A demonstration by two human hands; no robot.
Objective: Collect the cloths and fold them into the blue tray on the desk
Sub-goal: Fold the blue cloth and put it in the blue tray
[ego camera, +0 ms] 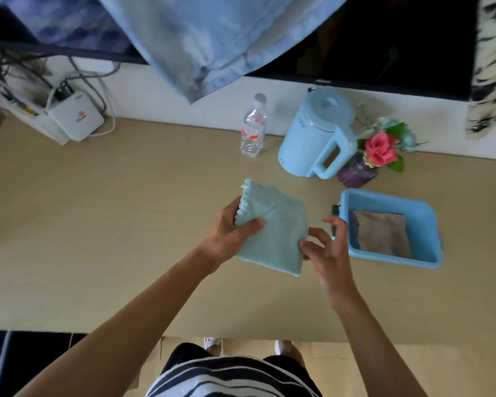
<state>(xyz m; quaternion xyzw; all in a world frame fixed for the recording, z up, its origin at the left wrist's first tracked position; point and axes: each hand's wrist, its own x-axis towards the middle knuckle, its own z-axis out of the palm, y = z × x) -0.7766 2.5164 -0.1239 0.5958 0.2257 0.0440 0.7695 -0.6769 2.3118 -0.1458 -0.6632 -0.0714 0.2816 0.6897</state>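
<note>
pale blue cloth (272,230) in l hand (229,236), blue tray (431,224) at its 3 o'clock

l hand grips cloth's 9 o'clock edge, thumb on top; cloth spreads toward 3 o'clock from the grip. r hand (328,253) fingers spread, tips at cloth's 4 o'clock edge; can't tell if pinching. brown cloth (381,236) lies in tray.

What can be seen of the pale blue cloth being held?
The pale blue cloth looks soft, with a scalloped trim along its upper left edge. It is folded into a rough rectangle and held above the desk, left of the blue tray. The left hand grips its left side; the right hand meets its right edge.
</note>
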